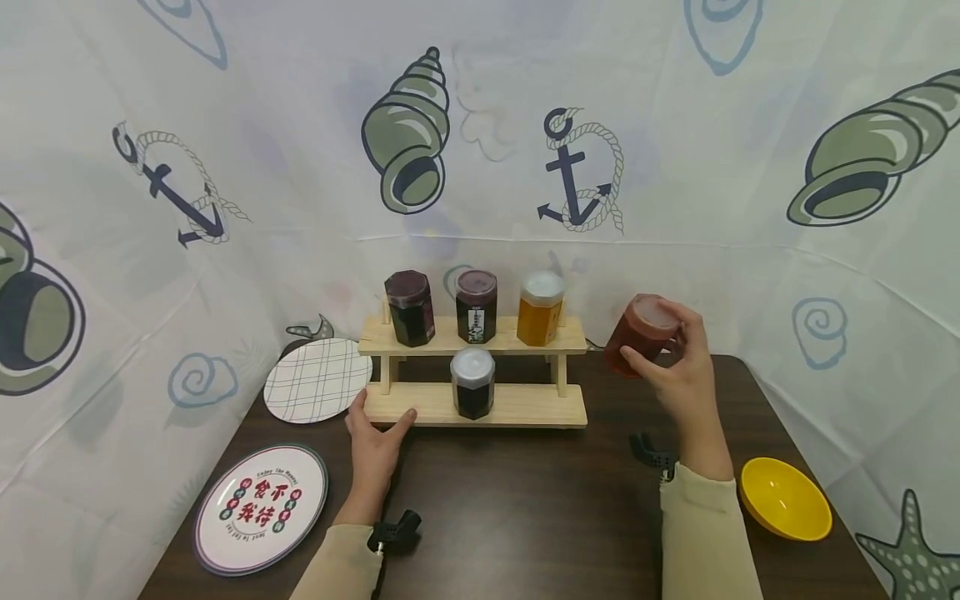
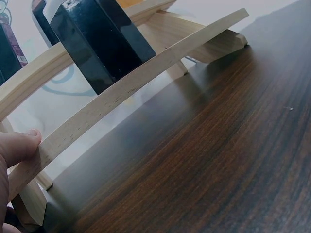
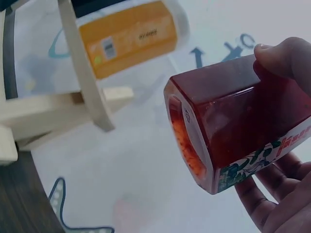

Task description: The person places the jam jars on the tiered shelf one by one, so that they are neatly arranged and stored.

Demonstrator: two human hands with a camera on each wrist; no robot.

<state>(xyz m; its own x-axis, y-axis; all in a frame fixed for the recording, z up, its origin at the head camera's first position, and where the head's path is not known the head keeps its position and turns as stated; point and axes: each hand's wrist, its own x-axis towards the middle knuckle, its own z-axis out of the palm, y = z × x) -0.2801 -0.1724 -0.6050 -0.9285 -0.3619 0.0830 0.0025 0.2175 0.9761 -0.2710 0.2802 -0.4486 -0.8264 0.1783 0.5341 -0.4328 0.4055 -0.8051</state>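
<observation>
My right hand (image 1: 686, 367) grips a jar of red jam (image 1: 641, 333) in the air, right of a two-tier wooden rack (image 1: 525, 406). In the right wrist view that red jar (image 3: 233, 111) is tilted, its base and a leafy label showing. My left hand (image 1: 377, 442) holds the left end of the rack's lower shelf, thumb (image 2: 24, 145) on its front edge. Two dark jars (image 1: 410, 310) (image 1: 476, 308) and an orange-yellow jar (image 1: 540, 310) stand on the upper shelf. On the lower shelf stands a dark jar with a pale lid (image 1: 473, 385).
A white plate with red lettering (image 1: 262, 508) lies at front left, and a checked oval plate or mat (image 1: 318, 380) behind it. A yellow bowl (image 1: 785, 500) sits at the right. Patterned cloth (image 1: 495, 167) hangs behind the dark wooden table (image 1: 525, 517).
</observation>
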